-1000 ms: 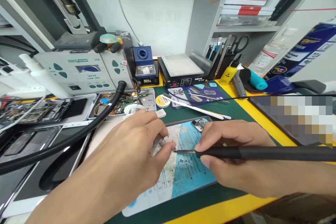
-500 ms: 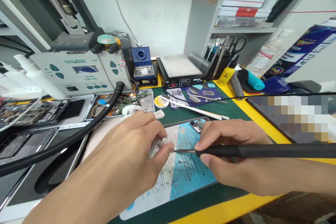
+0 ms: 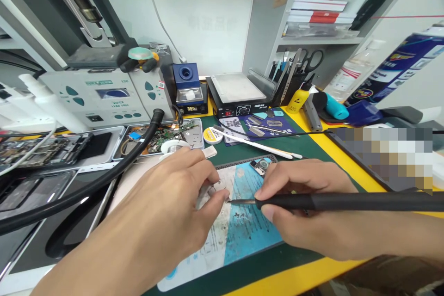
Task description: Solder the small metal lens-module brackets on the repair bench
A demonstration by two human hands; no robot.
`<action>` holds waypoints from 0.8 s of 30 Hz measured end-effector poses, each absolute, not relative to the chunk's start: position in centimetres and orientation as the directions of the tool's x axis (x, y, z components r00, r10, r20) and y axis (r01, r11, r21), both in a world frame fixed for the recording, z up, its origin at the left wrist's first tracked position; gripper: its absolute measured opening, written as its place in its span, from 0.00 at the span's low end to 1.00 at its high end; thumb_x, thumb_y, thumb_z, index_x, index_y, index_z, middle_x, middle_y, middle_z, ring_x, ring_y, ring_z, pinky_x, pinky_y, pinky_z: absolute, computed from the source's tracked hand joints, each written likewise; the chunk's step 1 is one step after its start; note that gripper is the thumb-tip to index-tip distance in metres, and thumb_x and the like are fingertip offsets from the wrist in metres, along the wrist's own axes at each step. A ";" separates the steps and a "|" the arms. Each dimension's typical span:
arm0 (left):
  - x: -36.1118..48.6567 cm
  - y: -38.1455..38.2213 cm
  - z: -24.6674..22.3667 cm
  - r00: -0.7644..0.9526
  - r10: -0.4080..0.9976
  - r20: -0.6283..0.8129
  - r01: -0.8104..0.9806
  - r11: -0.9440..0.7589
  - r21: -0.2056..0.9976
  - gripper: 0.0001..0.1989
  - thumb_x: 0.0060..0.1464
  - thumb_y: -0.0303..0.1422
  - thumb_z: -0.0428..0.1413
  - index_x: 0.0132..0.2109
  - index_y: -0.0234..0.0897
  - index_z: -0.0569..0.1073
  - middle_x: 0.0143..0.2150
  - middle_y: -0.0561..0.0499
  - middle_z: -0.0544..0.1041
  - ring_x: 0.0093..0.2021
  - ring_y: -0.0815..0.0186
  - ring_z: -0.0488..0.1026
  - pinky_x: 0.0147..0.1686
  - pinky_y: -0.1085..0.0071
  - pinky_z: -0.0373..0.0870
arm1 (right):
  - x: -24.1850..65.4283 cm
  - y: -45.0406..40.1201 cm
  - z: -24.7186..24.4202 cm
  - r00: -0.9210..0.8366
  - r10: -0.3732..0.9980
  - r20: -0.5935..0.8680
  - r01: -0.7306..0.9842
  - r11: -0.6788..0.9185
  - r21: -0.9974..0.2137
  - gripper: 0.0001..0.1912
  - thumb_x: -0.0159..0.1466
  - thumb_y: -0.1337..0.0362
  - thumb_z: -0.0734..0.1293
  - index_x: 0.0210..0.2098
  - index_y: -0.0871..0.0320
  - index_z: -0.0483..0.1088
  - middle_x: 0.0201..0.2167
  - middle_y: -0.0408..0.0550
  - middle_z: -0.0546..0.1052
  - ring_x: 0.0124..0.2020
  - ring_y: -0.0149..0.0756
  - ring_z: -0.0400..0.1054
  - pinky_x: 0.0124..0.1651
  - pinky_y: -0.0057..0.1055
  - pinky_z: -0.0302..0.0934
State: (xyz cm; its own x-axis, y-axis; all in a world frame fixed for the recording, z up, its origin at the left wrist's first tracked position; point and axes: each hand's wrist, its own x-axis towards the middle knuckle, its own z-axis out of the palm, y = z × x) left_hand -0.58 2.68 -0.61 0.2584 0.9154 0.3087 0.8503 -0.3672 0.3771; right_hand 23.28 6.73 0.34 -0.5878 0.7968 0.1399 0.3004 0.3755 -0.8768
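Observation:
My left hand (image 3: 173, 203) is over the blue and white work mat (image 3: 253, 222), its thumb and fingers closed around a small part (image 3: 227, 199) that is mostly hidden. My right hand (image 3: 301, 208) grips a black-handled tool (image 3: 333, 201) like a pen. The thin metal tip of the tool points left and meets the small part beside my left thumb. Behind my right fingers, a small camera-like module (image 3: 260, 165) lies on the mat's upper edge. Dark scraps (image 3: 240, 215) are scattered on the blue area below the tip.
A black hose (image 3: 114, 171) curves across the left side over device frames. A tray of circuit boards (image 3: 190, 134), a solder spool (image 3: 173, 146), a white stick tool (image 3: 253, 142) and a hot plate (image 3: 239, 88) stand behind the hands. A dark tray (image 3: 357, 152) lies at the right.
My right hand and the black tool have shifted very slightly left. My left hand keeps its place and pinch.

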 end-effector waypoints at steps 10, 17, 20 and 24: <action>-0.5 2.8 -0.6 0.247 0.921 0.302 0.855 -0.354 0.378 0.07 0.63 0.36 0.56 0.37 0.40 0.77 0.35 0.49 0.75 0.35 0.59 0.72 0.31 0.64 0.63 | 23.5 6.7 0.1 -0.587 0.798 0.136 0.296 0.368 -0.881 0.04 0.58 0.71 0.72 0.32 0.57 0.78 0.20 0.38 0.71 0.18 0.24 0.57 0.20 0.22 0.52; -0.5 2.8 -0.5 0.251 0.918 0.308 0.858 -0.358 0.369 0.07 0.63 0.36 0.56 0.37 0.41 0.77 0.35 0.50 0.75 0.36 0.58 0.73 0.29 0.65 0.61 | 23.5 6.8 0.3 -0.585 0.804 0.109 0.300 0.340 -0.891 0.03 0.58 0.70 0.72 0.32 0.56 0.78 0.20 0.39 0.70 0.18 0.25 0.56 0.19 0.22 0.51; -0.5 2.8 -0.5 0.246 0.918 0.311 0.861 -0.354 0.366 0.07 0.62 0.36 0.57 0.36 0.41 0.76 0.34 0.50 0.75 0.35 0.58 0.73 0.28 0.66 0.60 | 23.8 6.9 0.3 -0.566 0.820 0.080 0.309 0.302 -0.902 0.03 0.58 0.70 0.72 0.32 0.56 0.77 0.23 0.40 0.72 0.19 0.26 0.57 0.19 0.23 0.51; -0.5 2.7 -0.5 0.249 0.914 0.321 0.858 -0.362 0.365 0.07 0.62 0.36 0.57 0.36 0.41 0.77 0.33 0.50 0.75 0.33 0.59 0.72 0.28 0.66 0.60 | 23.9 6.8 0.2 -0.547 0.831 0.104 0.319 0.322 -0.891 0.05 0.57 0.71 0.71 0.32 0.55 0.78 0.23 0.40 0.72 0.18 0.25 0.56 0.19 0.23 0.51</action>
State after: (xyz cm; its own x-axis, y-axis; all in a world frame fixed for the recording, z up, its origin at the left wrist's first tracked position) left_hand -0.50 2.74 -0.54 0.2495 0.9136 0.3211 0.8576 -0.3624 0.3650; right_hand 23.90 6.80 0.16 -0.5468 0.8307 0.1043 0.3190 0.3219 -0.8914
